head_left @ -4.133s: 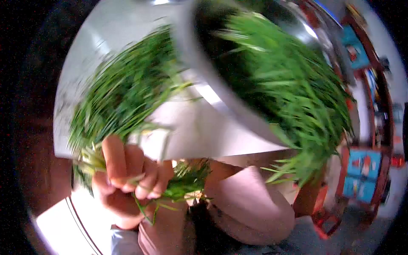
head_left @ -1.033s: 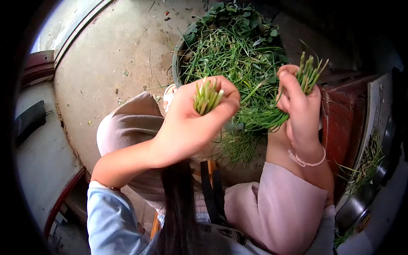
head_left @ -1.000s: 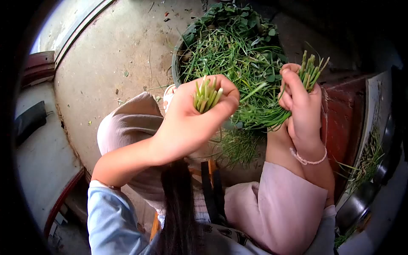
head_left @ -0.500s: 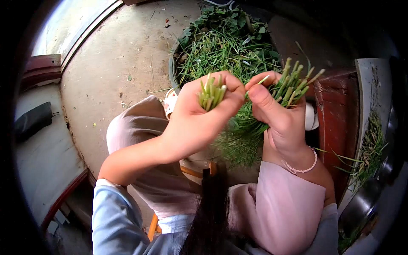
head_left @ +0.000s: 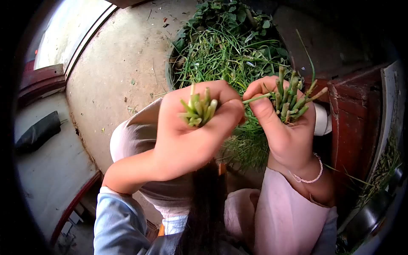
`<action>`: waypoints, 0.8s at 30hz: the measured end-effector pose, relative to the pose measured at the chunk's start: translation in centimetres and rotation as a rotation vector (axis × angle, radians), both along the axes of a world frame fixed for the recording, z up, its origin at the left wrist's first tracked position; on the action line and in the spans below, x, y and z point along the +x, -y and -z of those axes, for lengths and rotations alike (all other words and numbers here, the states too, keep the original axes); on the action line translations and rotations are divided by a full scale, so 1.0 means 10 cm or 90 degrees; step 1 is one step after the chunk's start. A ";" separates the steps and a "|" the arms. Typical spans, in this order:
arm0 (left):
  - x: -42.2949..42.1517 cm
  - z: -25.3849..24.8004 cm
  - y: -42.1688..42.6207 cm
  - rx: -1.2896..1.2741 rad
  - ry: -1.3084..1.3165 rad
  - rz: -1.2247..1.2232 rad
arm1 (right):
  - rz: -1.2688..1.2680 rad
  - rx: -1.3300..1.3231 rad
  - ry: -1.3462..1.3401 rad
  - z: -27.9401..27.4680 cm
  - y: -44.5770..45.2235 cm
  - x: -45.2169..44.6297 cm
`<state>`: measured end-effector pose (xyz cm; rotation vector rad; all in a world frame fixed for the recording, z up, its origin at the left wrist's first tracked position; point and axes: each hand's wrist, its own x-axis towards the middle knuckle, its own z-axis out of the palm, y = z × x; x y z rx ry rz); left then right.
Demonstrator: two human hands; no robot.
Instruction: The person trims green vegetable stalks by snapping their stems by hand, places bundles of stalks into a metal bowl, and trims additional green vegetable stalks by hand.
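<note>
Green stalks stand in the person's right hand in the head view, the fingers wrapped round them and the ends pointing up. Just to the left, the left hand is curled tightly round a second bunch. A single stalk spans the gap, apparently pinched by the right thumb and forefinger; how firmly the left fingertips hold its other end cannot be told. To handle it cleanly, the person would do best to draw it along its own length, the rest of each bunch held snugly so neighbours do not slip or snap. Beyond the hands, on the far side, a tub holds loose greens.
</note>
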<state>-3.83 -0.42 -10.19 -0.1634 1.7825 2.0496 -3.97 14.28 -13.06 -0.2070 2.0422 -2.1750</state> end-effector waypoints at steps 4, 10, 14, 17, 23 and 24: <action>-0.04 0.00 -0.03 -0.001 -0.047 -0.009 | 0.005 -0.011 0.099 -0.07 -0.08 0.02; -0.07 0.11 -0.05 -0.149 -0.300 0.051 | -0.014 -0.024 0.151 -0.17 -0.10 -0.01; -0.08 0.13 -0.04 -0.200 -0.412 0.069 | -0.030 -0.030 0.079 -0.12 -0.09 -0.01; -0.10 0.17 -0.02 -0.232 -0.528 0.078 | -0.019 -0.016 0.063 -0.10 -0.07 -0.01; -0.07 0.24 -0.03 -0.266 -0.559 0.061 | -0.041 -0.010 0.081 -0.10 -0.07 -0.01; -0.07 0.23 -0.02 -0.251 -0.510 0.066 | -0.029 -0.009 0.064 -0.06 -0.06 0.01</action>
